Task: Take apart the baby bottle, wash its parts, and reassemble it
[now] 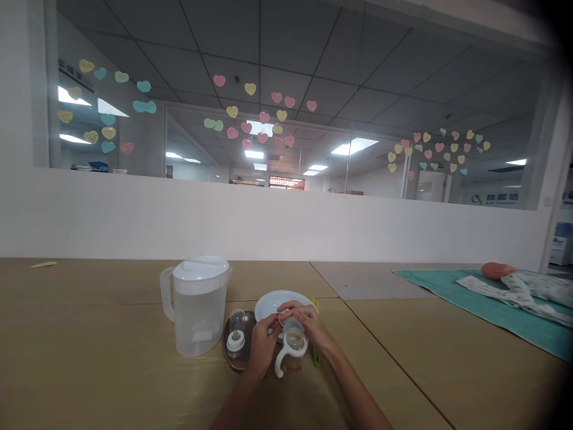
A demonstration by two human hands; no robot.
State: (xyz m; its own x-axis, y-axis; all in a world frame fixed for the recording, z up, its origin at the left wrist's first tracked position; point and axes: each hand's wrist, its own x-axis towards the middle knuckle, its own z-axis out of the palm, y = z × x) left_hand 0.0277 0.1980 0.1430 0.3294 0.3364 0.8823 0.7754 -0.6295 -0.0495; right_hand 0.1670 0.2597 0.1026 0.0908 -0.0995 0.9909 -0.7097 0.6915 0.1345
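My left hand [264,341] and my right hand [308,322] meet above a clear baby bottle [294,362] with white side handles and an uncapped neck. Between my fingertips is a small whitish round piece [282,318], partly hidden, whose kind I cannot make out. Both hands are closed at the fingers. Left of them, a round metal tray [229,358] carries a bottle teat in a white collar [236,341] and a clear dome cap [237,320]. A white bowl [268,301] stands just behind my hands.
A translucent pitcher [199,310] of clear liquid stands at the left. A yellow-green strip-like object [317,358] lies right of the bottle, partly hidden. Far right, a doll [496,271] in patterned cloth lies on a green mat [430,279]. A white wall [250,227] borders the table.
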